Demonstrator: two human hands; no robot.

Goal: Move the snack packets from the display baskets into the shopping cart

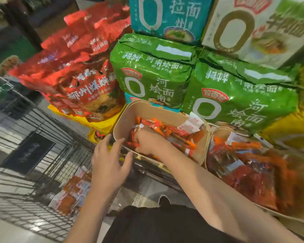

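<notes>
Here the right hand (146,141) clutches packets (175,135) inside the basket (123,120), while the left hand (109,155), fingers spread and empty, hovers beside its rim above the cart (42,155).

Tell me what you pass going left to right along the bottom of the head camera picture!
Black wire shopping cart → snack packets inside it → left hand → right hand → tan basket of orange packets → second basket of red packets.
</notes>
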